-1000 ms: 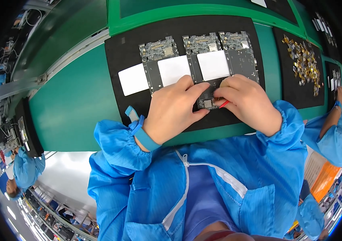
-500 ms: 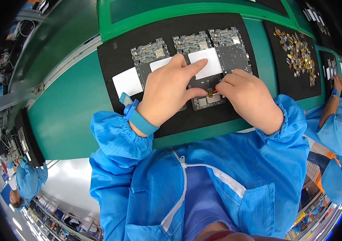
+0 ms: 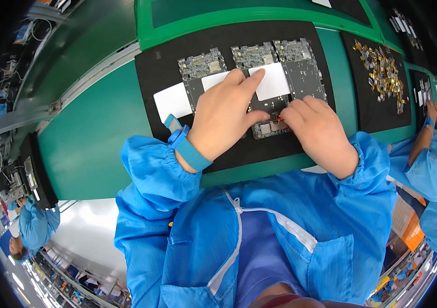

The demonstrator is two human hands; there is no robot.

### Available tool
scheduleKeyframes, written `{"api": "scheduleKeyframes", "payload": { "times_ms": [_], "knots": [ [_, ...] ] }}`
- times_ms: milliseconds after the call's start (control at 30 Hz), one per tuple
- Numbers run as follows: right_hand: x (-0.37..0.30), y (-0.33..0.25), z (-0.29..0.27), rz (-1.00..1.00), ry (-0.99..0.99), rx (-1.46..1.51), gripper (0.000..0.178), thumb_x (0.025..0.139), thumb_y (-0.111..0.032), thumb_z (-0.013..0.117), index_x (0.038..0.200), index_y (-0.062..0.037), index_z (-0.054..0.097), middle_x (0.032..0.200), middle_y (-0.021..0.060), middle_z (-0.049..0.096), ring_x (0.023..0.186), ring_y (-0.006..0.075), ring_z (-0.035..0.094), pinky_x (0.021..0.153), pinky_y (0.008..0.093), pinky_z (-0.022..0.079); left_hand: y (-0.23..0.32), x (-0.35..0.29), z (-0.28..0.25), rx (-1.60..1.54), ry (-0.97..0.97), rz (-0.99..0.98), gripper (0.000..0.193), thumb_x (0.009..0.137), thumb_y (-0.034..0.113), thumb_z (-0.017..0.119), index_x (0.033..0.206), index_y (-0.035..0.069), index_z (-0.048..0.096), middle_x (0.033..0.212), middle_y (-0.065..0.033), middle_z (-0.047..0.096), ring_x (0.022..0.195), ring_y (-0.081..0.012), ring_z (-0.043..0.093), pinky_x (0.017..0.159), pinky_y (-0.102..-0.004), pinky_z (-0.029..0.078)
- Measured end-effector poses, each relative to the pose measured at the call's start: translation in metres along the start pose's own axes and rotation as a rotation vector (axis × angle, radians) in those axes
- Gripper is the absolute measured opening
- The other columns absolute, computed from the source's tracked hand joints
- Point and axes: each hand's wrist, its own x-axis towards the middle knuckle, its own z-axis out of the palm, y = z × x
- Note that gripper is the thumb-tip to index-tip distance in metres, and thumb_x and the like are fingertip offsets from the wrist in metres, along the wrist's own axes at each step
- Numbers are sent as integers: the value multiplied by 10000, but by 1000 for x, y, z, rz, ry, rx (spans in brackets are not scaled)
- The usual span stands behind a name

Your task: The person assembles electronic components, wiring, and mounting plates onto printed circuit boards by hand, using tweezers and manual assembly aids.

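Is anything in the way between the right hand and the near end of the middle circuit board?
Nothing visible. The right hand is right by that circuit board, pinching a thin red thing. The left hand comes from the other side.

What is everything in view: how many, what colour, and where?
Table: one, green, centre
Mats: at least two, black, on table
Circuit boards: three, grey, near mat
White cards: three, white, near mat
Gold pieces: many, gold, right mat
Red item: one, red, right fingertips
Other people: at least two, blue sleeves, side edges
Background clutter: uncountable, mixed colours, blurred edges
Jacket: one, blue, bottom
Wristband: one, blue, left wrist
Left hand: one, bare, fingertip on white card
Right hand: one, bare, holding red item
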Motion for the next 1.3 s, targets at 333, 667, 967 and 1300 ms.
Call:
{"api": "scheduleKeyframes", "payload": {
  "times_ms": [333,667,967,1300],
  "knots": [
    [39,-16,-4,158,128,752,328,754,-62,723,1052,-82,587,878,85,610,801,301,611,687,387,485,1,-34,-28,-1068,-223,-312,855,717,-88,558,1509,38,262,1198,-57,490,954,-140,495,897,-269,431],
    [61,-39,12,-47,296,311,258,673,-50,733,919,-103,677,832,47,562,743,254,587,618,353,495,-12,-61,-44,-1743,-173,-434,741,730,1,473,1434,-127,281,1447,-214,402,1368,-281,377,1158,-375,247],
    [69,-36,3,335,-94,1091,99,852,-65,697,919,7,689,845,57,658,745,111,599,638,249,479,-10,-70,-46,-1107,55,-331,268,879,34,683,1134,-28,629,993,-99,705,868,-123,675,782,-243,542],
    [75,-33,14,358,-189,1020,106,837,-66,715,910,8,694,806,78,683,725,124,625,652,248,494,-22,-75,-27,-896,150,-368,310,839,1,700,1142,-3,638,912,-99,710,783,-144,684,689,-249,552]
  ]
}}
